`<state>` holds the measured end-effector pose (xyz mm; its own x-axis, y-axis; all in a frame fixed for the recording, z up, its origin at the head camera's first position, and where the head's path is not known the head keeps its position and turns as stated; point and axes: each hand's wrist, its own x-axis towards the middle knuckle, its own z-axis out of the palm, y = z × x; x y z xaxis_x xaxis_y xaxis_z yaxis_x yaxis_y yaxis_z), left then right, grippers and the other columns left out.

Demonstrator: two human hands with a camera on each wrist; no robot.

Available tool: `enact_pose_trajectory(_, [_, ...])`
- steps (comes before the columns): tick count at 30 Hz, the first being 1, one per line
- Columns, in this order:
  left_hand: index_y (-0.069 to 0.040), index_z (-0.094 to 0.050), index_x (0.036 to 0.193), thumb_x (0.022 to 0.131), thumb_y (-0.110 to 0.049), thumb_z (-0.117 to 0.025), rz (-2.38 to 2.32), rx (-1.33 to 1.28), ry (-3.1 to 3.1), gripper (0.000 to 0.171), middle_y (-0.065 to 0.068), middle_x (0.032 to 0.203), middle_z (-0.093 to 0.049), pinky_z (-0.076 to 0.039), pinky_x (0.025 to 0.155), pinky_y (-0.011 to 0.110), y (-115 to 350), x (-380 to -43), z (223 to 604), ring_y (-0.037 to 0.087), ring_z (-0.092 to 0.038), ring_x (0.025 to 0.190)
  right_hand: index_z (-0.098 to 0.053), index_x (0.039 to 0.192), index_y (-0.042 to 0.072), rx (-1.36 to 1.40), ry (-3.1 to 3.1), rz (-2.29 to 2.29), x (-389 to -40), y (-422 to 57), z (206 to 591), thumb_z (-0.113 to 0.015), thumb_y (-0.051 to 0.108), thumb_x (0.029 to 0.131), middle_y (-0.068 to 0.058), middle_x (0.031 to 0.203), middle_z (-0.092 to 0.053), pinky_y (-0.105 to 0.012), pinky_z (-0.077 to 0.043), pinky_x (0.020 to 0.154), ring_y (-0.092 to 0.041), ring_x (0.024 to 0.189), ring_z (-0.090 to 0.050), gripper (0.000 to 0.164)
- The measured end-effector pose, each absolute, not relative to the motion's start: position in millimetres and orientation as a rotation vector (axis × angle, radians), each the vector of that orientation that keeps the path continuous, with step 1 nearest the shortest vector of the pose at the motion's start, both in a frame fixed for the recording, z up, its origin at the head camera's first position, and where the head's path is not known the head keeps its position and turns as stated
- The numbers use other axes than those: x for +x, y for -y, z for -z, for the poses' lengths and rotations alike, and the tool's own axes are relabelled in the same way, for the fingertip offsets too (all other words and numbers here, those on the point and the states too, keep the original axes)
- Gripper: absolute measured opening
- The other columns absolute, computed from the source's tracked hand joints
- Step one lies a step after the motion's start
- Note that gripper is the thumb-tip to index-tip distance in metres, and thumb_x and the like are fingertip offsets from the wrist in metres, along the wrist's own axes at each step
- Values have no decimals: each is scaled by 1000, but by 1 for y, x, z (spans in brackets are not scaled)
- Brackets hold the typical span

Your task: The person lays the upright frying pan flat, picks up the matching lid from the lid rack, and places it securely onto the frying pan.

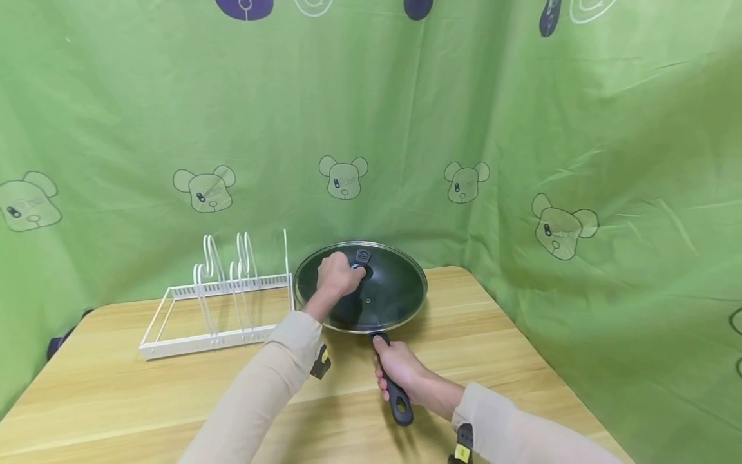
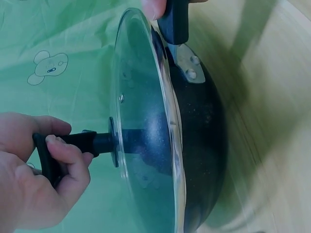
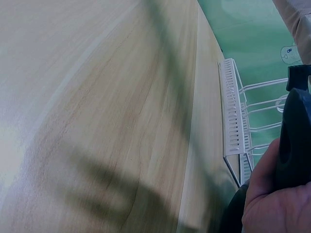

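A dark wok [image 2: 206, 126] with a long black handle [image 1: 400, 401] is at the back middle of the table. Its round glass lid [image 1: 400, 290] covers the top, metal rim right at the wok's rim in the left wrist view. My left hand [image 1: 338, 277] grips the lid's black knob [image 2: 87, 142], fingers curled round it. Lower in the head view, my right hand [image 1: 407, 370] holds the wok's handle, thumb along its top. Only part of that hand and the handle shows in the right wrist view.
Left of the wok stands a white wire rack [image 1: 174, 347] with upright curved dividers. Everything is on a wooden table [image 1: 116, 399]. Green curtains [image 1: 394, 116] printed with bear heads hang close behind the table and along its right side.
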<state>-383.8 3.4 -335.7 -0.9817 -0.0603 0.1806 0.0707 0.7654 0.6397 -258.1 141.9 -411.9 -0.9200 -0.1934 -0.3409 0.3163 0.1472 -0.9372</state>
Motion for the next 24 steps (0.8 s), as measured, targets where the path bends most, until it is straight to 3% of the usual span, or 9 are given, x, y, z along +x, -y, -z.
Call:
enact_pose_trajectory(8, [-1, -67, 86, 93, -27, -69, 901, -94, 2808, 27, 19, 95, -72, -58, 76, 45, -4, -386, 332, 34, -69, 89, -47, 90, 9, 114, -2077, 1821, -258, -141, 412, -33, 40, 110, 4, 62, -46, -23, -40, 41, -8, 44, -41, 39])
enact_pose_trajectory(19, [-4, -65, 90, 100, -30, -57, 746, -126, 2935, 29, 18, 97, -70, -54, 62, 39, -4, -380, 323, 30, -67, 82, -46, 90, 10, 106, -2069, 1828, -258, -141, 413, -33, 41, 110, 4, 62, -46, -23, -40, 41, -9, 44, -41, 39])
enact_pose_trajectory(24, [-3, -67, 92, 104, -34, -51, 662, -170, 2980, 37, 20, 109, -70, -56, 68, 42, -3, -375, 319, 31, -68, 90, -47, 91, 10, 117, -2070, 1830, -258, -141, 413, -33, 41, 110, 4, 61, -46, -23, -40, 41, -9, 44, -41, 39])
